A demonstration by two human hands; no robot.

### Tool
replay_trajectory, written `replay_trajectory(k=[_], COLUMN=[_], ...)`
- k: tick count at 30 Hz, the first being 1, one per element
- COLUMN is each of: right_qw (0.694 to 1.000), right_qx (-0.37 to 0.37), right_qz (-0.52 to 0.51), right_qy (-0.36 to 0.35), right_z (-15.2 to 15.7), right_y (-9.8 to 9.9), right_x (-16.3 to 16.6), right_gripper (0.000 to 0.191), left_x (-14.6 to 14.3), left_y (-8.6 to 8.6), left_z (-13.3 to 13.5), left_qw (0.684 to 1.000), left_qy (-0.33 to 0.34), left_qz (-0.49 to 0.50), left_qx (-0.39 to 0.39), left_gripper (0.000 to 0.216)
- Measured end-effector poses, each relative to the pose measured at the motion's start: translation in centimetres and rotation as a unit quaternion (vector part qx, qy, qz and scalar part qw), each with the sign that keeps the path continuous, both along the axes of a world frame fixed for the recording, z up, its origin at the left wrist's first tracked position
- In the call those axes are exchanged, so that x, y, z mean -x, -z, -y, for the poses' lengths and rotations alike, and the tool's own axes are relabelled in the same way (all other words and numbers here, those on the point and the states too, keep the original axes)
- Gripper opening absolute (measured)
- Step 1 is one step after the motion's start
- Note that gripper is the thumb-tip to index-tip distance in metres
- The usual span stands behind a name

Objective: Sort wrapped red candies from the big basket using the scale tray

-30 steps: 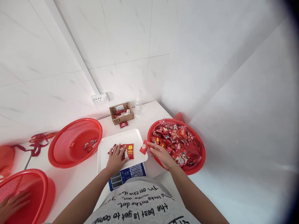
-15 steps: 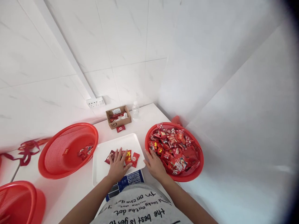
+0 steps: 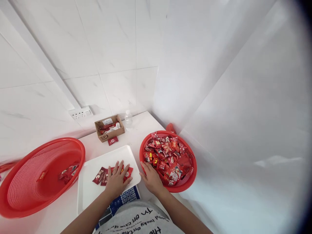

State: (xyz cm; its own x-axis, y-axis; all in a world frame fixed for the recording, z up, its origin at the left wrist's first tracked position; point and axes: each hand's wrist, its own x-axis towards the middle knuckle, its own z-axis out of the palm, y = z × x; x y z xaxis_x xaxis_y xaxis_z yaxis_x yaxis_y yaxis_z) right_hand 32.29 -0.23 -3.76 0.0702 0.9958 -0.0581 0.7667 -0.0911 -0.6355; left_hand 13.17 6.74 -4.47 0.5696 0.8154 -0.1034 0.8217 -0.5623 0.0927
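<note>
Red packets (image 3: 107, 175) lay in a small heap at lower centre of the frame, on the white tray (image 3: 90, 190) of a scale whose blue keypad (image 3: 126, 196) showed digits at the tray's near edge. Their print was too small to read. On your shirt (image 3: 138, 221), upside down at the bottom edge, you could make out "the" and a line like "on the dot". The cardboard box (image 3: 109, 127) at upper centre carried a dark "SF" mark.

Your left hand (image 3: 116, 182) lay flat, fingers spread wide, pressing on the packets and clasping none. Your right hand (image 3: 152, 178) was loosely open, fingertips at the near rim of the full basket (image 3: 187, 182) right of centre, holding nothing I could see.

At far left sat a second basket (image 3: 14, 208) with a few packets inside. One loose packet (image 3: 112, 140) lay before the box, a small bottle (image 3: 128, 119) just right of it, and a wall socket (image 3: 80, 113) above left.
</note>
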Motion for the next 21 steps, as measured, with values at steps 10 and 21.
replay_trajectory(k=[10,21], right_qw=[1.0,1.0], right_qx=[0.011,0.002], right_qz=[-0.012,-0.025], right_qy=[0.008,0.01], right_z=[0.1,0.2], right_y=[-0.1,-0.5], right_x=[-0.1,0.0], right_gripper=[0.05,0.05], left_x=[2.5,5.2], left_y=[-1.1,0.0], left_z=[0.5,0.5], left_qw=[0.993,0.998], left_qy=[-0.102,-0.06], left_qz=[-0.036,-0.012], left_qx=[-0.055,-0.018], left_gripper=[0.056,0.055])
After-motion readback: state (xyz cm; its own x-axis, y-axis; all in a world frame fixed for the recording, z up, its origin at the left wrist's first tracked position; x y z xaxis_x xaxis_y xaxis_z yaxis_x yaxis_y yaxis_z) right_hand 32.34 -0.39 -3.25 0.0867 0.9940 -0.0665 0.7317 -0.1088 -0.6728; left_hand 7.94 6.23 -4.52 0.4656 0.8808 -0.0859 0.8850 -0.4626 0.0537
